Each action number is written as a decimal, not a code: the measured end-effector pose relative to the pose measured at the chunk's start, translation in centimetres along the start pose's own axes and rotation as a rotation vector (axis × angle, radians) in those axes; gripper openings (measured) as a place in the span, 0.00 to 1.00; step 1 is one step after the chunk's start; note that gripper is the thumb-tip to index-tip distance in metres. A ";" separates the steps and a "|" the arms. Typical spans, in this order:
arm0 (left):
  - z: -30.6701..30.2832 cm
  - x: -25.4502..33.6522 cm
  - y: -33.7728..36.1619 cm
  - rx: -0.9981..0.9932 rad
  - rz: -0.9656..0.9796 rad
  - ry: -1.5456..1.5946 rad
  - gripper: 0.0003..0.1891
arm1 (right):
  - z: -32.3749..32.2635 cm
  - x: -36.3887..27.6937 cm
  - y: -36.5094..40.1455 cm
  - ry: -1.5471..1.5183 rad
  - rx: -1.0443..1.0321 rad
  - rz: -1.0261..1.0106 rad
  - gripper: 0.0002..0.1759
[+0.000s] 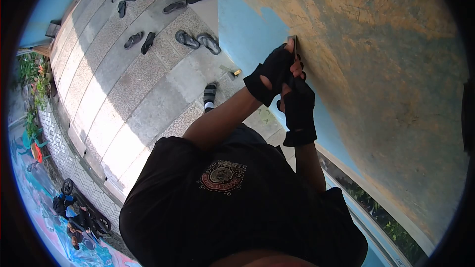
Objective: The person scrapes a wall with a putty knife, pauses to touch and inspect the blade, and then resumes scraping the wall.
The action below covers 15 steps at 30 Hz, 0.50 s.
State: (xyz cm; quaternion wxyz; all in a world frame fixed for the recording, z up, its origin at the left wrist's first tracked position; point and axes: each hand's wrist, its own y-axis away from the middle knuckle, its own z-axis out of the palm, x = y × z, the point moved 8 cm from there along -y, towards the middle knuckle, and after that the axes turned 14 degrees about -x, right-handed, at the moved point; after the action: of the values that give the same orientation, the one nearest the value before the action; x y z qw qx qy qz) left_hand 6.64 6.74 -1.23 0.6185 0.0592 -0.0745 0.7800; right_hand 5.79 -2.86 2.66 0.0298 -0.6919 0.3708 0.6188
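A scraper (295, 41) with a flat metal blade rests against the wall (376, 54), at the border between blue paint and a bare, mottled tan surface. My left hand (277, 66), in a black fingerless glove, is closed round it close to the blade, thumb lying along it. Just below, my right hand (299, 104), gloved the same way, is closed at the lower part of the tool. The two hands touch each other and hide most of the handle.
Several dark sandals (187, 39) lie on the tiled floor (143, 76) to the left. A small yellow object (237, 72) sits near the wall's foot. My sandalled foot (210, 94) stands below. A motorcycle (81, 212) and plants (37, 79) are farther left.
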 end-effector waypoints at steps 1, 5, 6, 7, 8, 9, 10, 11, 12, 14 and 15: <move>-0.3 -0.5 0.0 0.002 -0.007 0.013 0.24 | 0.3 0.2 -1.0 -0.031 -0.032 -0.044 0.08; 0.1 -0.8 0.5 0.011 -0.017 -0.007 0.23 | -0.2 -0.8 1.1 0.137 0.034 -0.045 0.08; 0.4 -0.6 0.2 -0.003 -0.010 0.011 0.22 | 0.0 -1.2 0.3 0.137 0.028 -0.058 0.08; 0.6 -0.6 0.1 -0.016 -0.014 0.035 0.21 | 0.2 -1.7 -0.2 0.142 0.013 -0.101 0.07; -0.1 -0.1 0.0 0.032 0.021 0.064 0.21 | 0.2 -1.8 -0.1 0.149 0.004 -0.131 0.07; -0.3 -1.1 0.2 0.035 0.017 0.088 0.21 | -0.2 -1.6 0.7 0.162 0.007 -0.111 0.07; -0.2 -0.9 0.2 -0.005 0.005 0.076 0.21 | 0.0 -1.7 0.8 0.098 -0.006 -0.074 0.07; 0.1 -0.9 0.2 -0.045 -0.008 0.066 0.21 | 0.2 -1.7 1.0 0.035 -0.019 -0.036 0.08; 0.4 -0.9 0.4 0.016 -0.060 0.012 0.21 | -0.1 -2.0 1.3 0.145 0.026 -0.086 0.08; -0.2 0.0 -0.2 -0.027 -0.028 0.000 0.21 | 0.2 -1.1 -0.1 0.181 0.047 -0.208 0.10; 0.3 -0.2 0.1 -0.055 -0.010 0.014 0.21 | 0.4 -1.8 0.4 0.221 0.071 -0.297 0.12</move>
State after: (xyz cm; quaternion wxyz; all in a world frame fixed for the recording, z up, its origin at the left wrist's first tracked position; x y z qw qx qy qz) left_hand 6.53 6.49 -0.93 0.6243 0.0372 -0.0914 0.7749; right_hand 5.35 -2.12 4.30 0.1044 -0.8013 0.2870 0.5145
